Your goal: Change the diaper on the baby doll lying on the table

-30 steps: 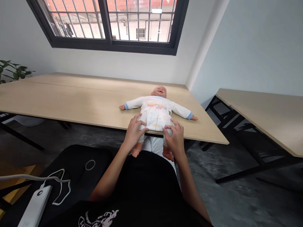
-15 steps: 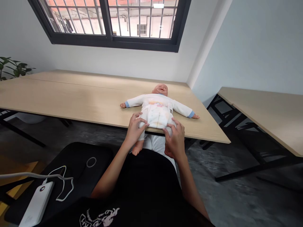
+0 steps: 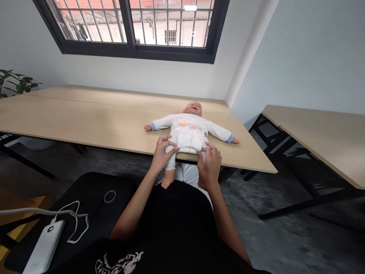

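A baby doll in a white long-sleeved suit with blue cuffs lies on its back on a light wood table. Its legs extend past the table's front edge towards me. My left hand wraps the doll's near-left leg above its bare foot. My right hand grips the other leg at the edge, and that leg's foot is hidden behind the hand.
A white power bank with a cable and a metal ring lie on a black padded surface to my left. A second table stands at right, and a potted plant shows at far left.
My right hand has pressed the doll's leg down and inward, hiding its foot. My left hand has moved slightly up the other leg, and the suit's legs have shifted with them.
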### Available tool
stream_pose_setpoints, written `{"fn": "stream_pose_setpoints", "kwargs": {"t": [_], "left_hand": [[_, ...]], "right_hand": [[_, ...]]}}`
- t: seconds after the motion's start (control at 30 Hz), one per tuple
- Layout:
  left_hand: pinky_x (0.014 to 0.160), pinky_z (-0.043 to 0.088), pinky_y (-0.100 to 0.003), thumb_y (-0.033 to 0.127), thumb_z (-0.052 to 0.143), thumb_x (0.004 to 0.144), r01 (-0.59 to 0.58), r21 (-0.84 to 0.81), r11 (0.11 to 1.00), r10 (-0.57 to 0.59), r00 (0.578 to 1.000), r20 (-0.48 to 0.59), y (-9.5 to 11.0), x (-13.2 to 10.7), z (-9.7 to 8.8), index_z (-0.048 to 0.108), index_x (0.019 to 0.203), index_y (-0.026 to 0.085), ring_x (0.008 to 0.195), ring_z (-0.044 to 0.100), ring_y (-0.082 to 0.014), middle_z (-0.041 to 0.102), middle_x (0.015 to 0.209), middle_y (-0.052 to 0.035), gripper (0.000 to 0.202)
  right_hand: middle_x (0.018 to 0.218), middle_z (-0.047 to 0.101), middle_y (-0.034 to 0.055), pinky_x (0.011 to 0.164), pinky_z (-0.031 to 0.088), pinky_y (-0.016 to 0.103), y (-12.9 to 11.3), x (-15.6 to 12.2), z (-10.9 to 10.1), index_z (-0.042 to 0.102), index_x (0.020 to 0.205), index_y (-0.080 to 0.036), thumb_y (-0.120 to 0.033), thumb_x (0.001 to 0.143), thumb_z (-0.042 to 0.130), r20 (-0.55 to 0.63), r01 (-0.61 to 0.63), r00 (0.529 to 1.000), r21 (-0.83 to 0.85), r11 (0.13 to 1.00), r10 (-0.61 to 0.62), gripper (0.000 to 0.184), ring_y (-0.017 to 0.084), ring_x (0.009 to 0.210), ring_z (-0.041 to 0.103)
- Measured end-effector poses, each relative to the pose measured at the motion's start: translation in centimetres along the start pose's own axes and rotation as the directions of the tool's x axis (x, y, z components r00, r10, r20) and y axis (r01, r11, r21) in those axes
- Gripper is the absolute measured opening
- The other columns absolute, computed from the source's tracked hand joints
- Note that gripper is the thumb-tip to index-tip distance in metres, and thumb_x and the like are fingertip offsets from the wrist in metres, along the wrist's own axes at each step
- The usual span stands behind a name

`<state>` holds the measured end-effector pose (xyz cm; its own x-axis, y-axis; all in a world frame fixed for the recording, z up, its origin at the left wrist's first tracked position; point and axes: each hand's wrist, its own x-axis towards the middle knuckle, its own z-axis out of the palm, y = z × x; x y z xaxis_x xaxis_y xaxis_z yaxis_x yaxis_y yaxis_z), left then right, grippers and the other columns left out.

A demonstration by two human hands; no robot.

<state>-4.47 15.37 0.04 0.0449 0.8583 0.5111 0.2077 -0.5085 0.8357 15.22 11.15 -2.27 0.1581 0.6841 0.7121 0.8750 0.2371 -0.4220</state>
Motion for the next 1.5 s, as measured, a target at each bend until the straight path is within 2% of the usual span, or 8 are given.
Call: {"fn": "stream_pose_setpoints", "kwargs": {"t": [0.27, 0.53, 0.87, 1.07, 1.17, 1.33, 1.4, 1.5], "left_hand": [[0.117, 0.037, -0.042, 0.030, 0.078, 0.081, 0.009, -0.004, 1.000, -0.009, 0.999, -0.036, 0.3, 1.4, 0.4, 0.074, 0.081, 0.020, 0.126, 0.054, -0.0257, 0.057, 0.119, -0.0093, 0.011], [0.118, 0.037, -0.042, 0.040, 0.080, 0.076, 0.116, -0.250, 0.961, -0.111, 0.993, 0.035, 0.8, 1.9, 0.3, 0.073, 0.080, 0.019, 0.130, 0.053, -0.0273, 0.058, 0.126, -0.0099, 0.023], [0.111, 0.045, -0.039, 0.040, 0.080, 0.077, 0.198, -0.280, 0.939, -0.183, 0.980, 0.081, 1.3, 0.9, -1.2, 0.074, 0.087, 0.018, 0.132, 0.055, -0.0286, 0.062, 0.135, -0.0114, 0.025], [0.081, 0.055, -0.029, 0.040, 0.083, 0.074, 0.390, -0.391, 0.834, -0.406, 0.913, 0.044, -0.3, 1.0, -2.3, 0.071, 0.106, 0.017, 0.094, 0.069, -0.0212, 0.074, 0.104, -0.0066, 0.040], [0.090, 0.054, -0.027, 0.033, 0.080, 0.079, 0.415, -0.525, 0.743, -0.468, 0.883, 0.035, -1.1, 3.0, -1.8, 0.070, 0.101, 0.016, 0.096, 0.069, -0.0171, 0.074, 0.104, -0.0052, 0.029], [0.107, 0.050, -0.033, 0.030, 0.072, 0.086, 0.523, -0.630, 0.574, -0.597, 0.794, 0.114, -2.3, 7.3, 0.0, 0.067, 0.087, 0.017, 0.111, 0.069, -0.0205, 0.075, 0.098, -0.0083, 0.014], [0.110, 0.051, -0.037, 0.034, 0.072, 0.085, 0.580, -0.643, 0.501, -0.611, 0.763, 0.212, -2.6, 8.6, 0.6, 0.068, 0.090, 0.016, 0.116, 0.068, -0.0247, 0.075, 0.101, -0.0118, 0.019], [0.109, 0.052, -0.044, 0.043, 0.076, 0.080, 0.652, -0.644, 0.401, -0.537, 0.737, 0.411, -2.6, 9.7, 1.5, 0.070, 0.098, 0.015, 0.119, 0.067, -0.0316, 0.076, 0.108, -0.0147, 0.034]], "right_hand": [[0.121, 0.060, 0.0149, 0.112, 0.038, 0.048, 1.2, 2.5, -0.5, 0.061, 0.094, -0.016, -0.048, 0.098, 0.047, 0.011, -0.053, 0.999, 0.271, 0.961, 0.051, 0.035, 0.026, 0.120, 0.052], [0.116, 0.061, 0.0136, 0.114, 0.036, 0.050, 1.2, 3.8, 0.2, 0.060, 0.083, -0.018, -0.049, 0.093, 0.048, 0.042, -0.145, 0.989, 0.400, 0.905, 0.140, 0.035, 0.026, 0.117, 0.053], [0.122, 0.061, 0.0132, 0.112, 0.044, 0.048, 2.0, 2.1, -1.3, 0.063, 0.102, -0.016, -0.059, 0.088, 0.060, 0.147, -0.297, 0.954, 0.535, 0.791, 0.260, 0.045, 0.024, 0.120, 0.058], [0.124, 0.063, 0.0151, 0.110, 0.050, 0.046, 4.0, 2.0, -1.3, 0.057, 0.114, -0.016, -0.072, 0.082, 0.064, 0.233, -0.475, 0.868, 0.645, 0.598, 0.439, 0.065, 0.025, 0.118, 0.062], [0.131, 0.060, 0.0136, 0.112, 0.051, 0.043, 5.2, 3.6, -0.3, 0.057, 0.116, -0.018, -0.075, 0.081, 0.063, 0.285, -0.536, 0.814, 0.703, 0.468, 0.505, 0.067, 0.024, 0.128, 0.058], [0.126, 0.062, 0.0143, 0.112, 0.053, 0.040, 6.0, 7.5, 2.4, 0.056, 0.110, -0.019, -0.073, 0.088, 0.055, 0.467, -0.644, 0.671, 0.752, 0.140, 0.577, 0.058, 0.023, 0.123, 0.063], [0.119, 0.066, 0.0145, 0.111, 0.053, 0.040, 5.6, 8.9, 3.2, 0.057, 0.108, -0.017, -0.067, 0.093, 0.050, 0.525, -0.660, 0.655, 0.747, 0.075, 0.543, 0.053, 0.022, 0.120, 0.064], [0.108, 0.070, 0.0115, 0.109, 0.053, 0.040, 4.4, 10.0, 3.8, 0.059, 0.110, -0.015, -0.065, 0.097, 0.046, 0.623, -0.693, 0.676, 0.719, 0.051, 0.392, 0.053, 0.021, 0.118, 0.065]]}}
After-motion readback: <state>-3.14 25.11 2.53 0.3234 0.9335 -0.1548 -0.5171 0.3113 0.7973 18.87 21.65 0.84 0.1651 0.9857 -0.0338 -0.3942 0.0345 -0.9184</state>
